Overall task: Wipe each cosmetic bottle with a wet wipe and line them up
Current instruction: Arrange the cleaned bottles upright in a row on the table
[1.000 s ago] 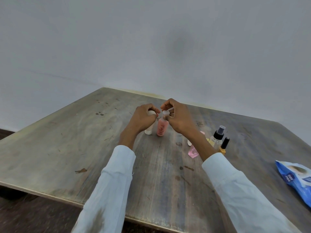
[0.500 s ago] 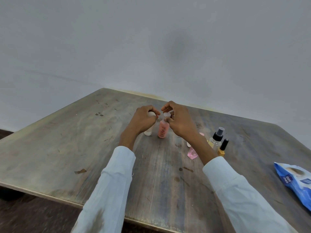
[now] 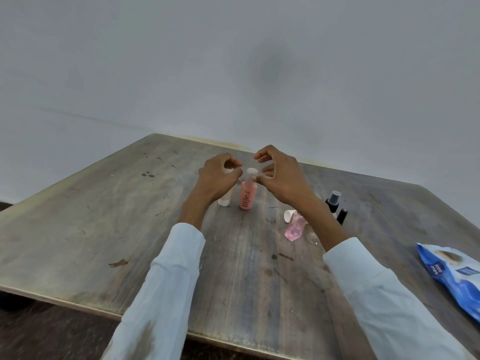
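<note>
While both forearms in pale blue sleeves reach forward over the worn grey wooden counter (image 3: 104,229), the hands meet above its middle. The left hand (image 3: 217,178) is curled, knuckles up, its fingers closed round something white at the top of the white tube (image 3: 225,200) that stands cap down on the counter; whether that is a wet wipe or the tube's own end cannot be told. The right hand (image 3: 281,175) is arched, fingers loosely bent and spread apart, thumb and fingertips just beside the white cap of the pink cosmetic bottle (image 3: 246,197); no firm grip is visible.

The pink bottle stands upright at the counter's middle, just right of the white tube, with dark print on its front. To the right, partly hidden by the right forearm, a clear pink faceted bottle (image 3: 294,227) lies on its side next to a small white cap (image 3: 288,215). Behind the forearm stand a black-topped spray bottle (image 3: 333,200) and a small black-capped bottle (image 3: 342,215). A blue wet-wipe pack (image 3: 452,274) lies at the right edge.
</note>
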Motion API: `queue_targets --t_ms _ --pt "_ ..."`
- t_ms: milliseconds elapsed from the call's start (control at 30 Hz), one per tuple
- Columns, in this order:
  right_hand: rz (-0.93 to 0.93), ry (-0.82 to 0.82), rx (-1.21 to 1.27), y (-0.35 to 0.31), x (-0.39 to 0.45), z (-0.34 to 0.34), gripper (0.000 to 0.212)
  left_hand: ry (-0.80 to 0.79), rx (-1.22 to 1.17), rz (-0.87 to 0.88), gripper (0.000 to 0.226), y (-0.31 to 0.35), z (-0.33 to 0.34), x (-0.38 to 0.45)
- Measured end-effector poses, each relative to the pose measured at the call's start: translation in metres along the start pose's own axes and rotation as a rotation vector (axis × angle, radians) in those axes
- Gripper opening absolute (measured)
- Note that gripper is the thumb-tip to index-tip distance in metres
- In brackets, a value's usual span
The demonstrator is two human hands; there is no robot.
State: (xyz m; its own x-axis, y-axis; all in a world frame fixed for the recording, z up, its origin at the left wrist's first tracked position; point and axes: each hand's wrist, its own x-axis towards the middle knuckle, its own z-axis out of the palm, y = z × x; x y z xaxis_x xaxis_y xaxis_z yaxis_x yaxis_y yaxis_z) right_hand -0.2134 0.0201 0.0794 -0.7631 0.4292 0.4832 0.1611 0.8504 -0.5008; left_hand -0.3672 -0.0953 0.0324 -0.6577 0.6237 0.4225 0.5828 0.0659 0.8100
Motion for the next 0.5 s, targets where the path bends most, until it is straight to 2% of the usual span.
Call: queue_targets --t_ms 67,167,233,333,433,500 --pt "-0.022 0.033 -0.007 -0.002 -0.004 -0.013 0.04 0.092 0.045 0.099 0.029 0.008 0.003 -0.003" --pt "-0.048 0.096 -0.021 -0.002 -0.016 -0.037 0.03 0.302 0.158 0.373 0.027 0.029 0.018 -0.01" --pt "-0.056 0.135 -0.045 0.0 -0.027 -0.054 0.022 0.357 0.201 0.54 0.027 0.044 0.034 -0.017" --pt "-0.026 0.186 -0.089 0.011 -0.047 -0.075 0.013 0.147 0.193 0.625 0.03 0.056 0.071 -0.032" --pt "0.033 0.177 -0.105 0.023 -0.067 -0.085 0.012 -0.148 0.205 0.539 0.034 0.056 0.105 -0.042" --pt "0.073 0.165 -0.125 0.034 -0.078 -0.085 0.008 -0.247 0.229 0.48 0.032 0.056 0.118 -0.043"
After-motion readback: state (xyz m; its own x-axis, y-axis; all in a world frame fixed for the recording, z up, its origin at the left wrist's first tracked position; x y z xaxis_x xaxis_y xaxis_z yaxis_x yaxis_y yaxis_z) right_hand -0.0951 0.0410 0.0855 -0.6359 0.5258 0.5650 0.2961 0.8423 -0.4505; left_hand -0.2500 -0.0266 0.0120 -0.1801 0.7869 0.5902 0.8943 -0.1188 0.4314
